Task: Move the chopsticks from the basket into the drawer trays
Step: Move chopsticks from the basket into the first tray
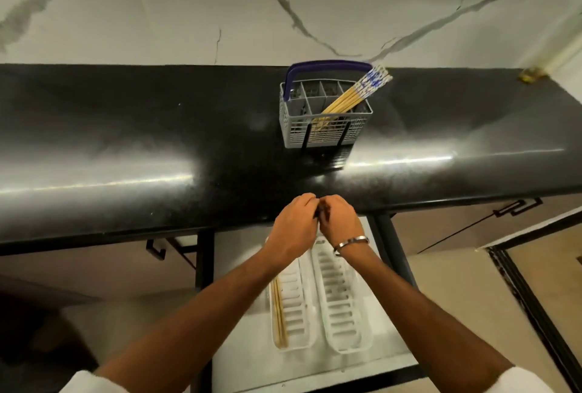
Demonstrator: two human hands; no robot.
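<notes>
A grey cutlery basket with a blue handle stands on the black counter. Several yellow chopsticks with blue-and-white tops lean out of its right compartment. Below the counter edge an open drawer holds two white slotted trays. The left tray has a few plain yellow chopsticks along its left side, their far ends hidden under my left wrist. The right tray holds nothing visible. My left hand and my right hand meet with curled fingers touching, over the trays' far ends; I see nothing held.
The glossy black counter runs the full width, backed by a white marbled wall. The drawer's white floor shows beside the trays. Cabinet doors with dark handles flank the drawer. A small yellowish object sits at the counter's far right.
</notes>
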